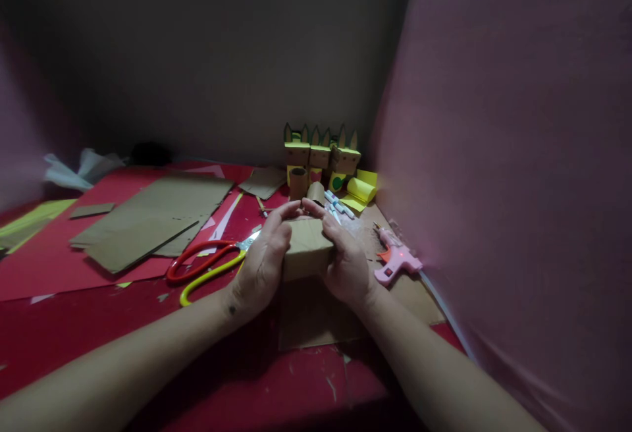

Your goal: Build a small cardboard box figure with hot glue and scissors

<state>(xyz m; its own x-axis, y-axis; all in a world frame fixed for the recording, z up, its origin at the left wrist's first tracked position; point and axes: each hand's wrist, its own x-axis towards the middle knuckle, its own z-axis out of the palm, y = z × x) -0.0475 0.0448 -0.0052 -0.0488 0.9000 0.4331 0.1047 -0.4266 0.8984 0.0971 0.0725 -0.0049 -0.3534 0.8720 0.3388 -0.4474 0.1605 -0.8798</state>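
Note:
Between my two hands is a small brown cardboard box [309, 247], held above a flat cardboard piece [316, 317]. My left hand [264, 254] wraps the box's left side, its fingers reaching round the far edge. On the opposite side my right hand [345, 257] presses in the same way, and the fingertips of both hands nearly meet behind the box. Scissors [207, 267] with one red and one yellow handle lie just left of my left hand, their blades partly hidden by it. A pink glue gun [397, 257] with a small red light rests to the right.
Cardboard figures [320, 155] with pointed ears stand at the back, near cardboard tubes [298, 184], markers [338, 203] and curled yellow paper [361, 189]. Large cardboard sheets [158, 211] lie on red paper [39, 267] at left. A pink wall [518, 155] bounds the right side.

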